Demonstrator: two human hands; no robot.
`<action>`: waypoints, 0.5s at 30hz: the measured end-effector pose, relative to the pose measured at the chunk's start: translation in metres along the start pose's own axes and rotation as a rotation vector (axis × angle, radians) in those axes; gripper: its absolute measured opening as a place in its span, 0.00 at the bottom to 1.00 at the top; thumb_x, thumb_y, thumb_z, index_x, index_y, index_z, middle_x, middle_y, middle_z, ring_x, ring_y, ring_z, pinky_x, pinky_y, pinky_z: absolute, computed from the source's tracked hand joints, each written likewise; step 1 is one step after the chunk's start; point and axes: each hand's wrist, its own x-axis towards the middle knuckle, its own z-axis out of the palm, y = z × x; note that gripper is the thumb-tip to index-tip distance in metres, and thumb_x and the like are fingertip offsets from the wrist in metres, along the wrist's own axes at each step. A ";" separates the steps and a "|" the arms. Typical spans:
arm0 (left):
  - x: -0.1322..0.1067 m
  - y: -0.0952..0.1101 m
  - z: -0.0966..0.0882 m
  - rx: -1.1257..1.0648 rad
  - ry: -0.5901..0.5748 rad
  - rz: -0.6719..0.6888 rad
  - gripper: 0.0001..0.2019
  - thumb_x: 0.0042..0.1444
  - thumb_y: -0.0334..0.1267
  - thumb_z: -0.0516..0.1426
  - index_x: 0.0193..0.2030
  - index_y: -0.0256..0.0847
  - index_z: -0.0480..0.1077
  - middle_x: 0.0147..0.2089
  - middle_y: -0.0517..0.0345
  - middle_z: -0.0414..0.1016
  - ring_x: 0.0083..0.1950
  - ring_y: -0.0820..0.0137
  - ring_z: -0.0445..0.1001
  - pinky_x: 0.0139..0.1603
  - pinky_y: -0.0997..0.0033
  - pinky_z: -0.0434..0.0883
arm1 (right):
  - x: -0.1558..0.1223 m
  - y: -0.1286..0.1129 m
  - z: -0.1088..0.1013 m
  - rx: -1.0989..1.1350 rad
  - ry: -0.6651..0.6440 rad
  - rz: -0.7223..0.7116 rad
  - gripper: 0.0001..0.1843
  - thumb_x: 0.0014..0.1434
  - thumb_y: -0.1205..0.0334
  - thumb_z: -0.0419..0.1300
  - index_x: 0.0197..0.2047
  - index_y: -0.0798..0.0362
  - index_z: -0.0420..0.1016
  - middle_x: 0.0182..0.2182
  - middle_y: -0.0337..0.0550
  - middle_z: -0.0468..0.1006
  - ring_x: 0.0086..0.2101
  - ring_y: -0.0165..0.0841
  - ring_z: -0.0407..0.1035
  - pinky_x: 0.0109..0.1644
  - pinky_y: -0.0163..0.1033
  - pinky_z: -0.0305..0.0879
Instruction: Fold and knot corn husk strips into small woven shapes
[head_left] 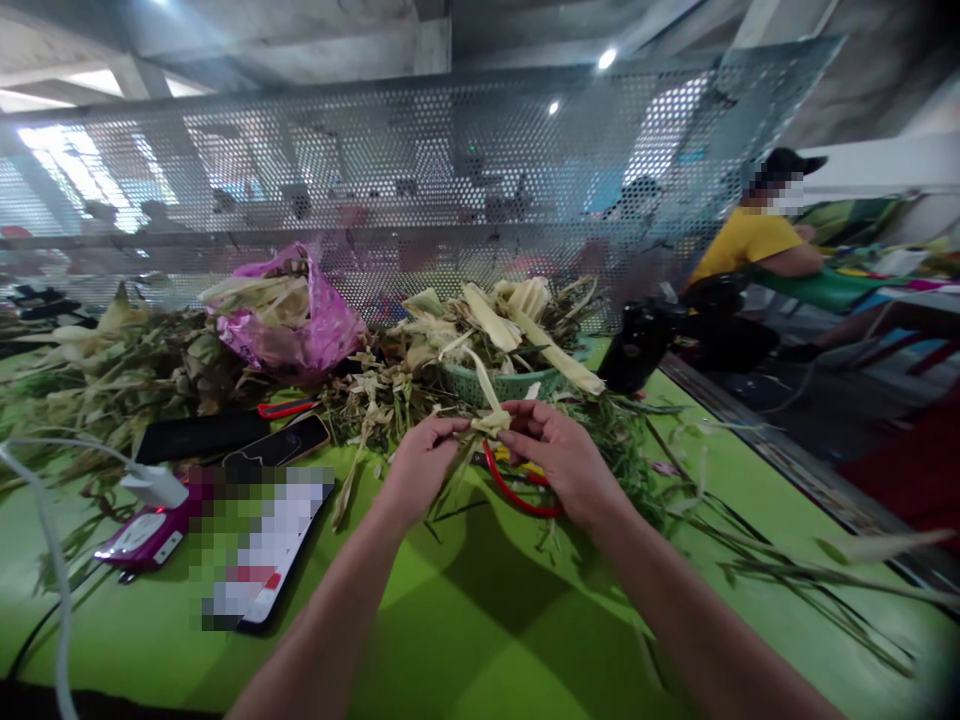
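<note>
Between my hands, above the green table, is a folded piece of pale corn husk (491,424), with one strip standing up from it. My left hand (417,468) pinches its left end between thumb and fingertips. From the other side, my right hand (568,462) grips it with thumb and curled fingers. Just under my right hand lies a tool with red looped handles (517,496), perhaps scissors; its far part is covered. Behind the hands stands a green basket (459,382) heaped with dry husks (491,315).
A pink plastic bag (337,320) of husks sits back left, amid piled dry leaves (172,350). Left are phones (289,440), a purple power strip (142,535) and a white cable (52,560). Stalks (795,570) lie right. A perforated metal screen (420,150) stands behind; a person (757,240) sits right.
</note>
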 end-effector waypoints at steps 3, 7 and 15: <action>0.001 0.000 -0.003 0.019 -0.026 0.008 0.18 0.52 0.29 0.50 0.45 0.39 0.76 0.46 0.53 0.76 0.47 0.67 0.72 0.54 0.68 0.64 | 0.000 -0.001 -0.002 0.034 0.038 0.005 0.19 0.48 0.61 0.67 0.43 0.54 0.70 0.29 0.38 0.75 0.26 0.27 0.65 0.30 0.34 0.64; 0.001 0.000 -0.011 0.128 -0.105 0.064 0.21 0.52 0.26 0.48 0.49 0.41 0.75 0.51 0.53 0.75 0.52 0.67 0.70 0.59 0.67 0.61 | 0.000 -0.002 -0.004 0.046 0.045 -0.005 0.17 0.48 0.62 0.67 0.42 0.55 0.71 0.27 0.37 0.74 0.26 0.27 0.65 0.30 0.33 0.64; -0.003 0.014 -0.013 0.351 -0.223 0.175 0.14 0.61 0.39 0.49 0.42 0.39 0.74 0.47 0.50 0.74 0.52 0.63 0.67 0.56 0.63 0.63 | -0.001 -0.006 -0.004 -0.064 -0.070 -0.080 0.15 0.49 0.60 0.66 0.41 0.53 0.72 0.29 0.40 0.75 0.29 0.29 0.67 0.30 0.34 0.64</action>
